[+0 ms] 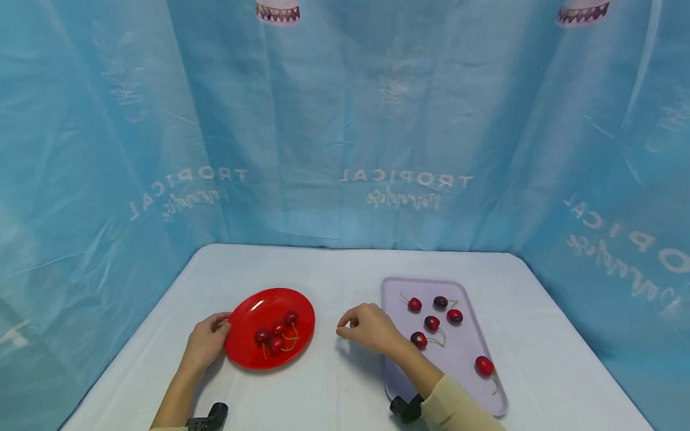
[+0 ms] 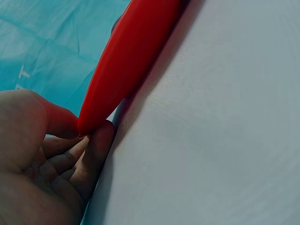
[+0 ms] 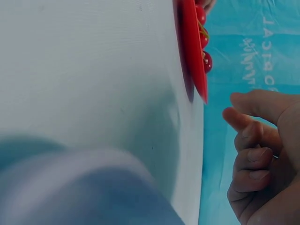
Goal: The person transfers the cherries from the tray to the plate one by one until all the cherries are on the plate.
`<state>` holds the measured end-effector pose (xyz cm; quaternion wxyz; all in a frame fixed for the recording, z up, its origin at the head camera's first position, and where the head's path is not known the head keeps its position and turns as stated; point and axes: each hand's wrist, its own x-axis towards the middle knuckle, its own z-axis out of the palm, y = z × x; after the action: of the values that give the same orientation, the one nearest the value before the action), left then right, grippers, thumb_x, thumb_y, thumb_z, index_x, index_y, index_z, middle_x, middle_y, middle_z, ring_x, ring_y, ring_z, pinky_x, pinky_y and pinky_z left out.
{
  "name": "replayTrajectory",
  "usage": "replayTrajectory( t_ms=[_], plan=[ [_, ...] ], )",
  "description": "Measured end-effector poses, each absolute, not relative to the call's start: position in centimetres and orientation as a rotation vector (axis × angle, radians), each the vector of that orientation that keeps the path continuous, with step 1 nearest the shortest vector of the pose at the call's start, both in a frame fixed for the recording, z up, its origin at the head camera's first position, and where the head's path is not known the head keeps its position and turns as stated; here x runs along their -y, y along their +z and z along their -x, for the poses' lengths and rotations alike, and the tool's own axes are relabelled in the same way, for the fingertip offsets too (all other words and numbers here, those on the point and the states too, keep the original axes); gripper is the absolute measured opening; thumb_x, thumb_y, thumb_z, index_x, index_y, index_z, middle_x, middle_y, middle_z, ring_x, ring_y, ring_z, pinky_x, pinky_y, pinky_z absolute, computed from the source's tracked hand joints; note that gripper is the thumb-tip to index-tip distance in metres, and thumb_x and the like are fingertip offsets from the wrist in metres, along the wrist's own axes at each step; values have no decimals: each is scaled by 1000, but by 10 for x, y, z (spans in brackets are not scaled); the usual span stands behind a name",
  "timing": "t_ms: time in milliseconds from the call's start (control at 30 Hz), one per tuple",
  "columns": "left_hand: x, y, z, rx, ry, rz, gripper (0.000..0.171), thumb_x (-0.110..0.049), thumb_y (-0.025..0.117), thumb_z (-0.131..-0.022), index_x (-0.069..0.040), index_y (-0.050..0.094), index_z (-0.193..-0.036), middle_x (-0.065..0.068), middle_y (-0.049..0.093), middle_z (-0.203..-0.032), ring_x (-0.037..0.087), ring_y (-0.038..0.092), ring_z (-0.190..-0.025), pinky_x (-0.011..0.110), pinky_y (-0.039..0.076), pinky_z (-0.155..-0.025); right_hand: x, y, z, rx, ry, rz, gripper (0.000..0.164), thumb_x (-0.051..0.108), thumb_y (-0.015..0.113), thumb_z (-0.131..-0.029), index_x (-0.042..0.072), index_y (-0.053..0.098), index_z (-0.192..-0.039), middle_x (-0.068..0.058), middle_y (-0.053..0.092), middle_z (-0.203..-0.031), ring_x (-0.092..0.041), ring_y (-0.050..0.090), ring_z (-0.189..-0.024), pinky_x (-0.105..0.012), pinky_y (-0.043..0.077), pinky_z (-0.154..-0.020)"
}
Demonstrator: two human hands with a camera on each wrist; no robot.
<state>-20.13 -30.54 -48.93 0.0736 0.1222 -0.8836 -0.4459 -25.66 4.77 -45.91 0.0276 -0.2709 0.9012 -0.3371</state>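
Here on my screen I see the left hand (image 1: pixel 207 340) pinch the red plate (image 1: pixel 252 312) by its edge, cherries (image 1: pixel 262 336) right of its fingers, and the right hand (image 1: pixel 371 326), fingers curled to a tiny gap, between that plate and the purple tray (image 1: pixel 465 347).

glossy red plate (image 1: pixel 259 311) with four cherries (image 1: pixel 277 345)

Blue curtain (image 1: pixel 323 78), back panel: "TROPICAL" (image 1: pixel 405 178) in capitals, mirror-reversed; script "Paradise" (image 1: pixel 404 199) beneath, also reversed. Same pair on left panel. Right panel: same wording, cut by frame edge. Lone "T" (image 1: pixel 14 334) low at far left. Left wrist view: "T" on curtain. Right wrist view: "OPICAL" sideways, script below blurred.
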Motion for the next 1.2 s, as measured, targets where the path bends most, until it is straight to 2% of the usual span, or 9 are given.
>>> replayTrajectory(
  t_ms=[700,1200],
  plan=[
    [303,-496,199,2653,-1311,-386,39,-12,48,-97,8,50,-130,27,56,-119,40,54,-106,49,50,-87,-77,-459,252,-2816,-1074,780,8,29,72,-84,23,76,-87,11,56,-64,-9,49,-56,-25,41,-48],
    [306,-490,201,2647,-1297,-353,38,-12,48,-97,8,51,-129,26,58,-118,37,55,-104,48,51,-87,-99,-462,257,-2827,-1061,722,10,32,72,-84,24,76,-89,11,56,-66,-10,50,-57,-26,42,-47]
  ],
)
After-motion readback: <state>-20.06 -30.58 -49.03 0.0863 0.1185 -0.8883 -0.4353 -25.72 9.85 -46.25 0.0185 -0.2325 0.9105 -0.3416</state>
